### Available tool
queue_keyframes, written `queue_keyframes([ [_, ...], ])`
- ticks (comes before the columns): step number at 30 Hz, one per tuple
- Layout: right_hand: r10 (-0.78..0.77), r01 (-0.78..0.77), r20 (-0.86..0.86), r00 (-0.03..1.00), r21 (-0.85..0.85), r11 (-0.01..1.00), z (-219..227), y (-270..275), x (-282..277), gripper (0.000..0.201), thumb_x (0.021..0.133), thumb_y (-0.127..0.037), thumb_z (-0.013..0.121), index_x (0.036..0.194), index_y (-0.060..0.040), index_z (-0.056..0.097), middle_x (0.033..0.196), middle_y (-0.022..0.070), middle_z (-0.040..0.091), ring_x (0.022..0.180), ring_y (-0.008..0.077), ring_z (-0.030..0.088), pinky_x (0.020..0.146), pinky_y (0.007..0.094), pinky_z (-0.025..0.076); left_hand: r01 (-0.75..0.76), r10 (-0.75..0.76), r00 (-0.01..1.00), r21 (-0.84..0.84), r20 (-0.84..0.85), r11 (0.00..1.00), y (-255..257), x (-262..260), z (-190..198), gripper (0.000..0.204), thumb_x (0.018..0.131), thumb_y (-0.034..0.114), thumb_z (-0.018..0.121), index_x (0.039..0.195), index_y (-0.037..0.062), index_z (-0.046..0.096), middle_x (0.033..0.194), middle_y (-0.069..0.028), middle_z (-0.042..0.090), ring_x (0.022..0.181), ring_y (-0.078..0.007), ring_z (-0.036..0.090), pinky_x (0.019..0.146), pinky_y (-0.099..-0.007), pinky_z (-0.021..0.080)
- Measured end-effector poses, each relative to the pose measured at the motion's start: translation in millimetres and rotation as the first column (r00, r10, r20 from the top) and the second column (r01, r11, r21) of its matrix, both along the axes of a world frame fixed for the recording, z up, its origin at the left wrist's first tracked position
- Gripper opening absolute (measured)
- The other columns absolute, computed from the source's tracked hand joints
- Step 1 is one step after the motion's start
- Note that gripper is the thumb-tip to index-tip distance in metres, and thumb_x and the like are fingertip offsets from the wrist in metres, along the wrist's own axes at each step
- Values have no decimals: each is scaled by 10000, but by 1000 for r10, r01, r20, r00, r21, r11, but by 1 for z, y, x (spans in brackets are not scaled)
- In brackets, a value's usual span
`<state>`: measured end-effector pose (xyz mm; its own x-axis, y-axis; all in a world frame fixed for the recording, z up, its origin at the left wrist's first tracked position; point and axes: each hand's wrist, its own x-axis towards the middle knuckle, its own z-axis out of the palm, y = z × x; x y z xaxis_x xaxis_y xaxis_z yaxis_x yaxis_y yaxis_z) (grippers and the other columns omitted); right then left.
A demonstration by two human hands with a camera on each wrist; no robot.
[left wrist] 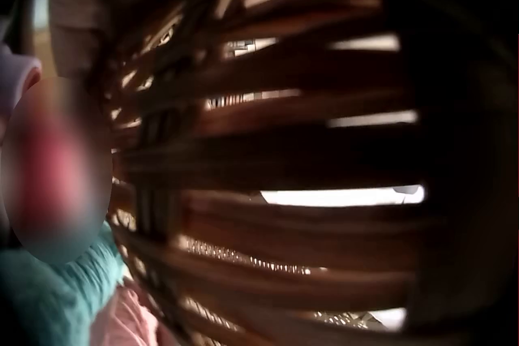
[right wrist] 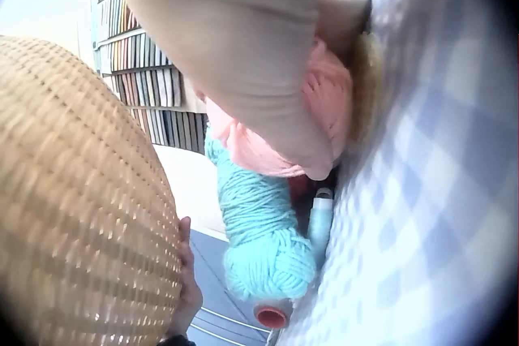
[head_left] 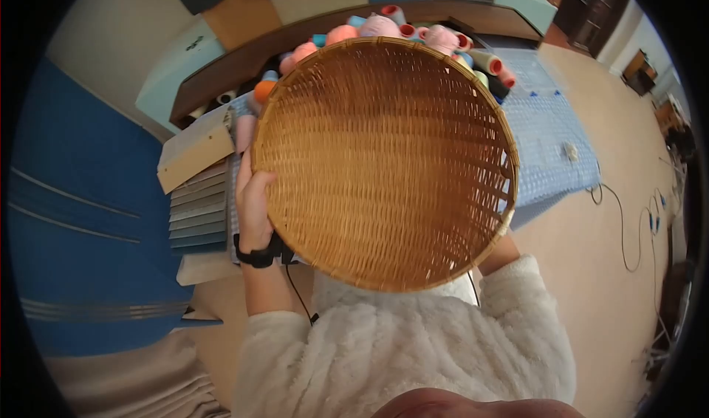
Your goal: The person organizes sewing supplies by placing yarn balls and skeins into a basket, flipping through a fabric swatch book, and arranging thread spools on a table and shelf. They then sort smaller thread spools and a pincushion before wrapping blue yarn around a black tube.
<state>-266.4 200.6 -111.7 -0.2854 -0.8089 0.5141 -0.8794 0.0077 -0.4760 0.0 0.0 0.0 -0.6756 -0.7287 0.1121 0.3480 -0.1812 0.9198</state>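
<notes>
A large round woven bamboo basket (head_left: 384, 159) is held up in front of me, tilted so its inside faces the head view. My left hand (head_left: 255, 204) grips its left rim, thumb over the edge. Its dark slats (left wrist: 276, 159) fill most of the left wrist view. Behind the basket in the head view, my right hand is hidden. In the right wrist view the right hand (right wrist: 235, 46) lies over a pink yarn ball (right wrist: 251, 147), one digit extended across it; the other fingers are out of sight. Beside it lies a turquoise yarn skein (right wrist: 263, 232).
Cones and balls of thread (head_left: 487, 62) crowd the table beyond the basket. A blue checked cloth (head_left: 550, 130) covers the table. Stacked sample boards (head_left: 198, 204) stand at the left, and cables (head_left: 624, 233) run over the floor at the right.
</notes>
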Motion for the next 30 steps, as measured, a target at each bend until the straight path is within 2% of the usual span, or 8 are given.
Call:
queue_keyframes([
  [6,-19,24,74,997,-69,997,3,15,-3,714,780,-202,786,1408,-56,478,1409,129,529,1313,308,499,1094,398,406,66,-73,995,105,67,992,21,8,-11,659,856,-3,445,1510,-31,362,1415,-156,535,1259,-242,565,1050,-344,457],
  [11,-8,79,314,949,-213,974,22,31,-16,699,828,-206,756,1433,-38,450,1419,128,521,1331,283,489,1110,379,392,191,-210,957,109,202,976,25,29,-31,628,862,17,447,1485,-36,390,1403,-137,541,1265,-224,553,1082,-331,420],
  [14,12,142,517,856,-257,956,38,53,-25,690,856,-209,737,1449,-28,433,1426,127,516,1342,269,483,1120,367,383,262,-281,928,110,245,959,26,32,-44,618,869,29,460,1479,-47,398,1390,-137,553,1264,-217,550,1076,-323,420],
  [18,27,250,771,637,-240,938,62,89,-27,673,925,-210,668,1498,-20,372,1446,113,487,1354,200,457,1144,333,347,305,-317,913,86,259,949,22,24,-51,598,889,44,469,1475,-56,406,1380,-131,562,1255,-203,550,1061,-309,423],
  [21,82,293,831,549,-283,913,90,106,-24,692,910,-220,676,1501,-23,376,1461,120,481,1359,209,459,1152,341,338,223,-248,930,120,273,967,24,19,-47,589,899,42,466,1476,-59,404,1385,-126,559,1243,-191,553,1055,-302,426],
  [25,64,216,715,696,-294,931,129,121,-7,773,860,-314,736,1487,-12,399,1459,124,490,1369,221,454,1152,358,341,136,-111,954,-72,280,988,18,16,-48,543,914,31,462,1450,-54,439,1362,-113,574,1212,-176,566,1043,-289,424],
  [28,99,60,517,850,-282,958,148,116,2,826,808,-324,786,1479,-15,416,1453,129,498,1361,231,466,1142,365,358,126,-65,951,-187,303,974,22,8,-25,560,899,11,442,1455,-54,438,1377,-120,572,1227,-185,566,1058,-298,414],
  [30,117,-20,475,872,-204,979,157,109,11,837,760,-284,828,1456,-25,442,1452,126,504,1343,243,490,1124,371,382,87,-17,964,-254,265,963,21,-3,-24,517,906,9,440,1419,-48,470,1347,-106,585,1210,-175,567,1049,-298,417],
])
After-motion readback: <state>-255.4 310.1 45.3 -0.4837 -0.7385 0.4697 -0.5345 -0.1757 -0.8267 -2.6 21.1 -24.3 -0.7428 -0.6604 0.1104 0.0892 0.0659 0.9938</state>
